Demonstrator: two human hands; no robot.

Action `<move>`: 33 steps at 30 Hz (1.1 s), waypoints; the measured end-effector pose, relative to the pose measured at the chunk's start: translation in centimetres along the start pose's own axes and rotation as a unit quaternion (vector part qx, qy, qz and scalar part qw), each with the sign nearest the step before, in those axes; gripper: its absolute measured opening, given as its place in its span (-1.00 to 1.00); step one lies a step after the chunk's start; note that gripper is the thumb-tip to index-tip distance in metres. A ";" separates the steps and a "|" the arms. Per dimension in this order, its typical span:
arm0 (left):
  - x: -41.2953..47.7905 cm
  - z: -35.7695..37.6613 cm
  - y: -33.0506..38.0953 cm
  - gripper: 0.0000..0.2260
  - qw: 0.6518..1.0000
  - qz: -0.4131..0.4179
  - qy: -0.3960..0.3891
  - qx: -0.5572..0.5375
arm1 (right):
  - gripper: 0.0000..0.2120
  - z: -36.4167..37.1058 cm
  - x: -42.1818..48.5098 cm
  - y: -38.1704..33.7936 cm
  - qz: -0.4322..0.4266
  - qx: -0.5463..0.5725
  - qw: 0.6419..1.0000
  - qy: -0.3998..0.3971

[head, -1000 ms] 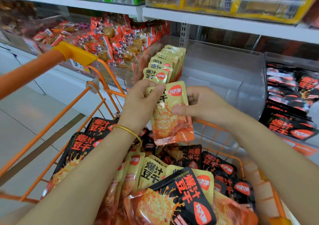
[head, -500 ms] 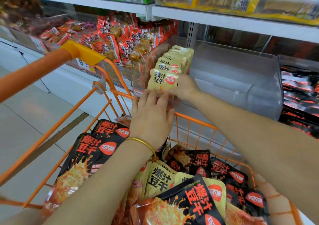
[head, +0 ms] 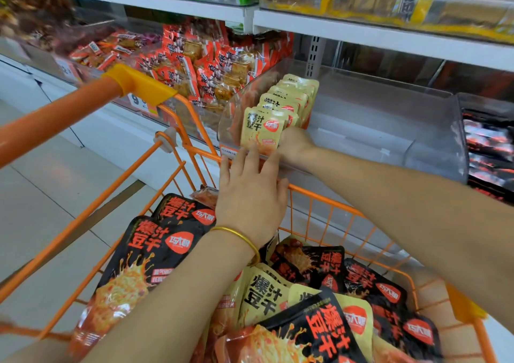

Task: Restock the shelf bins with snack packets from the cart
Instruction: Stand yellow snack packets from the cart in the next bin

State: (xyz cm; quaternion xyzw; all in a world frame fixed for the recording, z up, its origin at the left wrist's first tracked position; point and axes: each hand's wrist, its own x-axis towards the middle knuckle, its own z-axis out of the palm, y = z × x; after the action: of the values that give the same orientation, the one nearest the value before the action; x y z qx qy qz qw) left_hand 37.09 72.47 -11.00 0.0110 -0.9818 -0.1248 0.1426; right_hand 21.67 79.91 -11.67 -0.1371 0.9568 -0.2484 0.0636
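One yellow foil snack packet [head: 261, 131], outside the clear plastic shelf bin [head: 375, 118] a second ago, now stands at its front: right hand [head: 294, 144] pinching it, left hand [head: 250, 193] released, fingers straight, placement nearly done.

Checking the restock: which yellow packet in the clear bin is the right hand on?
The frontmost yellow packet; the right hand holds its lower right edge, the others stand behind it.

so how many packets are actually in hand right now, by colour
yellow packet: 1, held by the right hand at the front of the row in the clear bin
black packets: 0, those lie in the cart
total: 1, the left hand is open and empty
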 end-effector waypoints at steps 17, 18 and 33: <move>0.1 0.0 0.1 -0.56 1.000 0.001 0.002 0.009 | -0.55 -0.1 0.1 0.9 0.040 -0.029 0.999 -0.020; 0.1 -0.1 0.1 -0.56 1.000 0.001 0.002 0.009 | -0.56 -0.2 0.0 1.0 0.041 -0.033 0.998 -0.018; 0.0 -0.4 0.8 -0.69 0.994 0.030 0.103 0.018 | -0.92 -7.5 -18.2 1.7 -0.094 0.107 0.987 -0.074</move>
State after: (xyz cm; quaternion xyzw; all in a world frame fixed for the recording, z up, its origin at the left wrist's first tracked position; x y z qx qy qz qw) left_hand 37.17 73.17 -10.41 -0.0029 -0.9638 -0.1014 0.2465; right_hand 37.18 90.13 -5.01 -0.2369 0.9002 -0.3434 0.1246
